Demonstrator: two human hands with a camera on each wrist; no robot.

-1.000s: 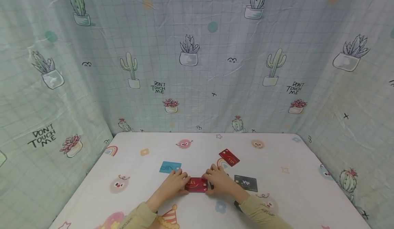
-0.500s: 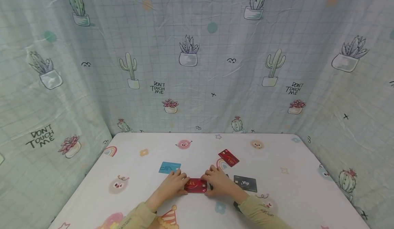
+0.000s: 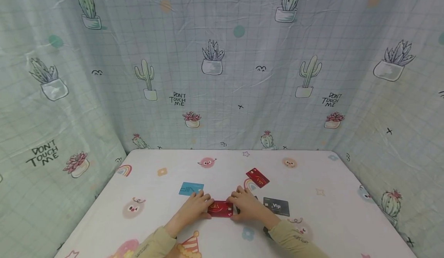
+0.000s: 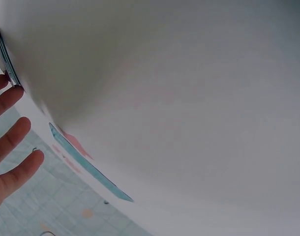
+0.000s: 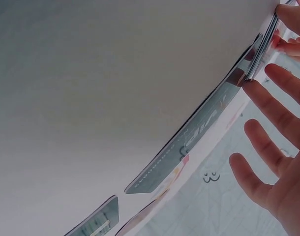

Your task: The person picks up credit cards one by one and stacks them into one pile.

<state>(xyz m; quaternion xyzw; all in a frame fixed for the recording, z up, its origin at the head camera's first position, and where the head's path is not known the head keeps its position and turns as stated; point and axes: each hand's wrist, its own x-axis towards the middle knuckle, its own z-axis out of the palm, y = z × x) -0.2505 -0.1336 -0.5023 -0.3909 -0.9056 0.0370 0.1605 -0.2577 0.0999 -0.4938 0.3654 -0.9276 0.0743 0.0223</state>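
A red VIP card (image 3: 220, 209) lies face up at the table's middle, held between both hands. Seen edge-on in the left wrist view, it belongs to a thin stack of cards (image 4: 9, 61). My left hand (image 3: 195, 207) pinches the stack's left end between thumb and fingertips. At the opposite end, my right hand (image 3: 246, 206) grips it the same way, its outer fingers (image 5: 258, 132) spread off the stack. Under the right hand, a dark Vip card (image 5: 189, 128) lies flat, mostly hidden from the head view.
A blue card (image 3: 191, 188) lies just beyond the left hand. Farther back on the right is another red VIP card (image 3: 258, 178). A dark Vip card (image 3: 276, 206) sits right of the right hand, and the right sleeve (image 3: 295, 238) partly covers another dark card (image 3: 267, 232).
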